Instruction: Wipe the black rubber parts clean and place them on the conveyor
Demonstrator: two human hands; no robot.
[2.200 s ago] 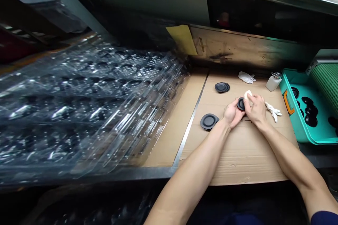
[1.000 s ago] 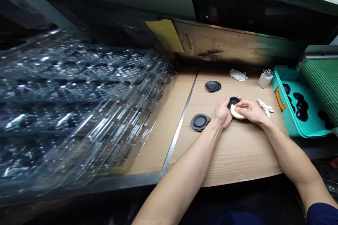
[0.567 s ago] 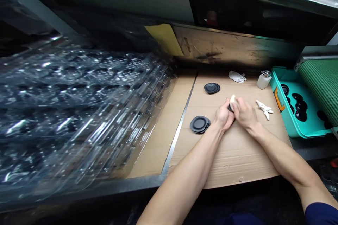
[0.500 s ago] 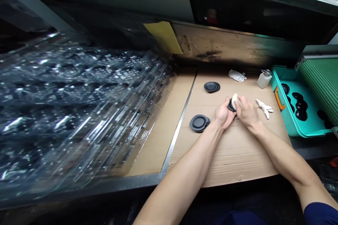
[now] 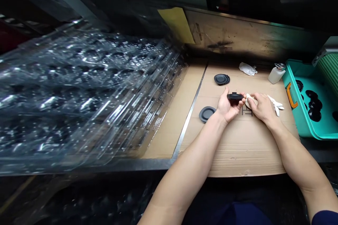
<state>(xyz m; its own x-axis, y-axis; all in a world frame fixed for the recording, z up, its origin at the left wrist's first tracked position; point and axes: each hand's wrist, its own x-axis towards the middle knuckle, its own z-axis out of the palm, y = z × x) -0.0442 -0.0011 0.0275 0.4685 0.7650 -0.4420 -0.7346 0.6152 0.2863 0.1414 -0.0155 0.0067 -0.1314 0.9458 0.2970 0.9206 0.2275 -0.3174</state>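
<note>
My left hand (image 5: 229, 107) is closed around a small black disc-shaped part (image 5: 235, 96), held edge-on with a little tab on its upper side. Just right of it, my right hand (image 5: 262, 107) is low over the cardboard, its fingers bent over a white cloth (image 5: 249, 101) that is partly hidden. A stack of black round parts (image 5: 221, 79) lies behind my left hand. Nearer, a second group of black discs (image 5: 207, 114) is partly covered by my left wrist. Beside my right hand lies a crumpled white cloth strip (image 5: 276, 104).
Cardboard (image 5: 227, 154) covers the worktop. Clear plastic trays (image 5: 87, 88) are piled on the left. At the right stands a teal bin (image 5: 303, 126) with black parts inside, next to a green conveyor belt (image 5: 330, 66). A pump bottle (image 5: 276, 74) and a white wad (image 5: 247, 69) sit at the back.
My right hand has come away from the black disc to the right, taking the white cloth down to the cardboard. The disc now shows edge-on in my left hand. The view has shifted.
</note>
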